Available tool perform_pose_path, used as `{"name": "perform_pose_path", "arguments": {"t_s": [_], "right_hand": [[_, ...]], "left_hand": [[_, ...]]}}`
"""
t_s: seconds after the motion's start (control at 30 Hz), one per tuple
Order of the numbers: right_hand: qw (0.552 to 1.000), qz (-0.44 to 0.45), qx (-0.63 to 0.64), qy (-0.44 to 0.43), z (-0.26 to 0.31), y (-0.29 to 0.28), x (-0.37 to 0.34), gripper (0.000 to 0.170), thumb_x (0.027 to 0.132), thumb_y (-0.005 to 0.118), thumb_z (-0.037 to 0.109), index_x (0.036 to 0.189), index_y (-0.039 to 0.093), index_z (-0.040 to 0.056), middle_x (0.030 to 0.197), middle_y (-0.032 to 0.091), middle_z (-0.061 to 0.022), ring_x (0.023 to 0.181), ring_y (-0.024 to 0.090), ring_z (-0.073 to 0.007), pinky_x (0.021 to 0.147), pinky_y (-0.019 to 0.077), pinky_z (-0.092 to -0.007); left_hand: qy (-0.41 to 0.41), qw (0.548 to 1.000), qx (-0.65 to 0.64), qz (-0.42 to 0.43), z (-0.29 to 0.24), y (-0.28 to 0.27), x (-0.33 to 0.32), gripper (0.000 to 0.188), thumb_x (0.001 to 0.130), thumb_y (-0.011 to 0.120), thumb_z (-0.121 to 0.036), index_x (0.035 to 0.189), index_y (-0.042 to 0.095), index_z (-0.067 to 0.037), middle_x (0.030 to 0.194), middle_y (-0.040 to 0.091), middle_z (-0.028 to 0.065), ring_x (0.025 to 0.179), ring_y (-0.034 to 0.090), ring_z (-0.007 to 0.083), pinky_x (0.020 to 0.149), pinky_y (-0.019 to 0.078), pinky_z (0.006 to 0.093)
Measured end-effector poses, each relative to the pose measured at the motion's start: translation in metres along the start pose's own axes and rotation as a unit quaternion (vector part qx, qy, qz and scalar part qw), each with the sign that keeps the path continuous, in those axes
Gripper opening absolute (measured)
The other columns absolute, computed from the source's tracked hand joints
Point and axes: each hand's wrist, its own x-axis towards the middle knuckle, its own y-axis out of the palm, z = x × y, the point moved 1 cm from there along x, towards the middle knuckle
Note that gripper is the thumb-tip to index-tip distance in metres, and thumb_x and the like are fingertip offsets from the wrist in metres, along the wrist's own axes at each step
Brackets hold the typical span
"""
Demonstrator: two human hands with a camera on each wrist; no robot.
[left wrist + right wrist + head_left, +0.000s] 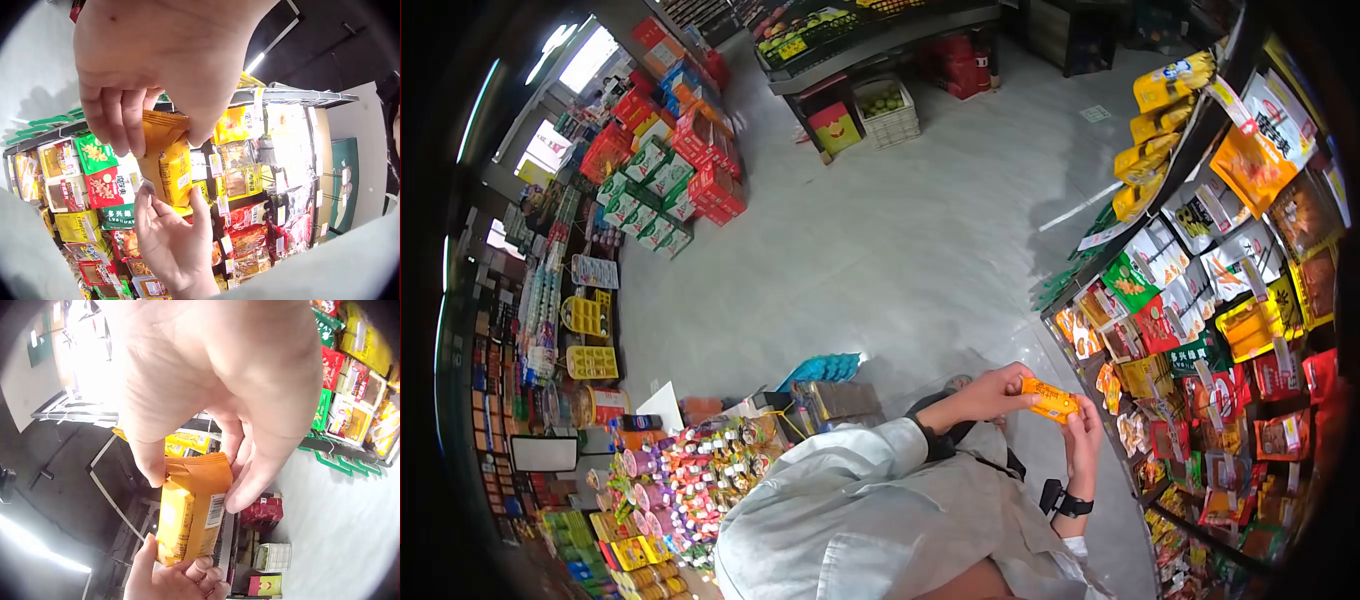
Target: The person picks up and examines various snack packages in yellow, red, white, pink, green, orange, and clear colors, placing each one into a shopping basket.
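Note:
A small orange-yellow snack packet (1050,400) with crimped ends is held up between both hands, in front of the snack rack. My left hand (996,392) pinches one end of it between thumb and fingers. The opposite end is gripped by my right hand (1084,436), thumb on one side and fingers on the other. In the left wrist view dark printing shows on the packet (167,169). The right wrist view shows a white barcode on the side of the packet (197,506). Parts of both ends are hidden behind fingers.
A snack rack (1190,330) with hanging bags stands close on the right. Bottles and tubs (700,480) crowd a display on the left. Stacked cartons (650,195) stand farther off on the grey floor (860,250), and a fruit stand (830,50) is at the back.

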Motion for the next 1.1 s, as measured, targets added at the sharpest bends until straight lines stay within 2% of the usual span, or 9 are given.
{"name": "perform_pose_path", "arguments": {"t_s": [0.17, 0.27, 0.47, 0.57, 0.63, 0.73, 0.87, 0.97, 1.1], "right_hand": [[1.000, 0.028, 0.002, -0.011, 0.016, 0.026, 0.006, 0.047, 0.089, 0.062, 0.006, 0.133, 0.047, -0.0002, 0.130, 0.053, -0.0108, 0.117, 0.055, -0.0202, 0.099, 0.0452, -0.0334], [0.999, 0.047, -0.007, -0.014, 0.017, 0.041, 0.014, 0.049, 0.088, 0.063, 0.005, 0.134, 0.047, -0.0004, 0.129, 0.053, -0.0111, 0.118, 0.054, -0.0207, 0.101, 0.0438, -0.0340], [0.998, 0.055, -0.041, 0.008, 0.009, 0.062, 0.034, 0.048, 0.087, 0.063, 0.003, 0.133, 0.048, -0.0014, 0.130, 0.053, -0.0116, 0.119, 0.053, -0.0203, 0.101, 0.0432, -0.0335], [0.996, 0.057, -0.062, -0.012, -0.005, 0.063, 0.044, 0.046, 0.087, 0.064, 0.003, 0.131, 0.050, -0.0017, 0.127, 0.056, -0.0116, 0.118, 0.054, -0.0200, 0.101, 0.0438, -0.0330], [0.991, 0.082, -0.103, -0.010, -0.006, 0.071, 0.050, 0.045, 0.087, 0.065, 0.004, 0.129, 0.051, -0.0021, 0.125, 0.058, -0.0112, 0.116, 0.056, -0.0197, 0.100, 0.0447, -0.0328], [0.983, 0.086, -0.162, -0.025, 0.010, 0.074, 0.046, 0.041, 0.087, 0.067, 0.005, 0.125, 0.054, -0.0015, 0.121, 0.062, -0.0104, 0.110, 0.060, -0.0188, 0.096, 0.0475, -0.0316], [0.980, 0.091, -0.169, -0.048, 0.015, 0.043, 0.035, 0.038, 0.087, 0.069, 0.003, 0.123, 0.056, 0.0008, 0.118, 0.063, -0.0097, 0.107, 0.062, -0.0156, 0.091, 0.0502, -0.0291], [0.991, 0.080, -0.099, -0.044, 0.021, 0.016, 0.012, 0.034, 0.088, 0.067, 0.001, 0.121, 0.057, 0.0004, 0.116, 0.063, -0.0095, 0.105, 0.063, -0.0144, 0.091, 0.0508, -0.0282], [0.995, 0.029, -0.085, -0.035, 0.010, -0.028, -0.019, 0.030, 0.090, 0.065, 0.002, 0.120, 0.059, -0.0004, 0.115, 0.064, -0.0091, 0.104, 0.063, -0.0140, 0.090, 0.0513, -0.0275]], "left_hand": [[0.044, 0.998, -0.041, 0.000, -0.002, -0.022, 0.001, 0.039, 0.093, 0.067, -0.015, 0.122, 0.046, -0.001, 0.098, 0.064, 0.0060, 0.090, 0.061, 0.0093, 0.082, 0.0499, 0.0262], [0.102, 0.992, -0.068, 0.001, -0.003, -0.039, -0.001, 0.039, 0.092, 0.068, -0.015, 0.121, 0.047, -0.002, 0.099, 0.064, 0.0058, 0.090, 0.060, 0.0094, 0.081, 0.0496, 0.0260], [0.081, 0.994, -0.069, -0.026, -0.015, -0.065, -0.025, 0.039, 0.091, 0.069, -0.015, 0.120, 0.047, -0.002, 0.091, 0.061, 0.0029, 0.084, 0.057, 0.0087, 0.075, 0.0483, 0.0269], [0.105, 0.989, -0.096, -0.046, 0.019, -0.070, -0.019, 0.037, 0.091, 0.069, -0.015, 0.120, 0.048, -0.004, 0.090, 0.060, 0.0006, 0.085, 0.056, 0.0077, 0.075, 0.0480, 0.0265], [0.104, 0.988, -0.097, -0.067, 0.017, -0.078, -0.027, 0.036, 0.092, 0.068, -0.014, 0.120, 0.048, -0.005, 0.094, 0.061, 0.0004, 0.089, 0.057, 0.0078, 0.077, 0.0485, 0.0265], [0.149, 0.975, -0.152, -0.069, 0.036, -0.068, -0.018, 0.033, 0.093, 0.066, -0.013, 0.120, 0.049, -0.006, 0.104, 0.062, 0.0018, 0.096, 0.058, 0.0092, 0.082, 0.0492, 0.0276], [0.060, 0.993, -0.079, -0.062, 0.014, -0.047, -0.020, 0.033, 0.094, 0.064, -0.012, 0.121, 0.047, -0.004, 0.111, 0.061, 0.0056, 0.099, 0.058, 0.0118, 0.084, 0.0493, 0.0286], [0.073, 0.990, -0.093, -0.073, -0.007, -0.013, -0.015, 0.030, 0.093, 0.067, -0.014, 0.114, 0.050, -0.002, 0.092, 0.060, -0.0002, 0.081, 0.056, 0.0052, 0.070, 0.0462, 0.0224], [0.027, 0.999, -0.017, -0.021, 0.000, 0.025, -0.006, 0.032, 0.094, 0.066, -0.013, 0.118, 0.049, 0.000, 0.095, 0.063, 0.0034, 0.084, 0.058, 0.0065, 0.074, 0.0477, 0.0241]]}}
